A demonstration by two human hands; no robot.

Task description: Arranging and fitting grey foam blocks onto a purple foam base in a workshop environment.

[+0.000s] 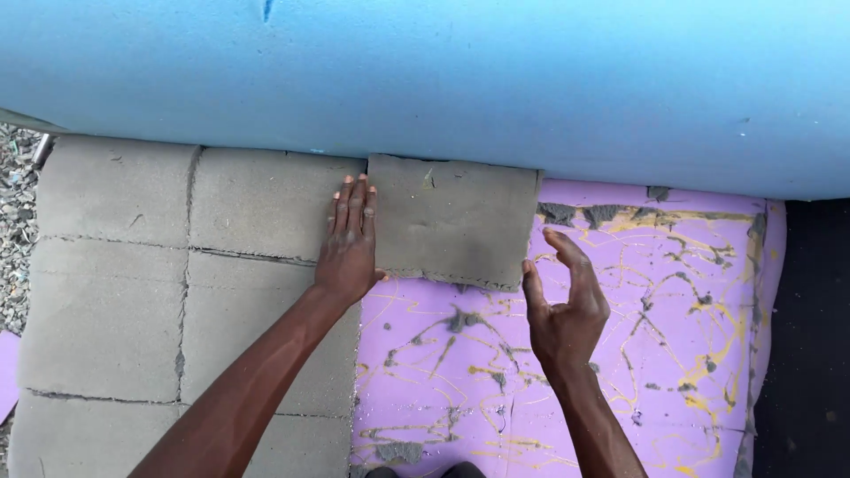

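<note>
The left hand (348,246) lies flat, fingers together, on the grey foam piece's (452,219) left seam; the right hand (567,305) hovers open-fingered (nothing held) off its right edge. Uneven pressure could leave a gap beside it.

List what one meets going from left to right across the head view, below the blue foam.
Gravel ground → grey foam blocks laid in a grid → left hand lying flat → single grey square foam piece → right hand, open → purple foam sheet with yellow glue lines → dark surface.
</note>
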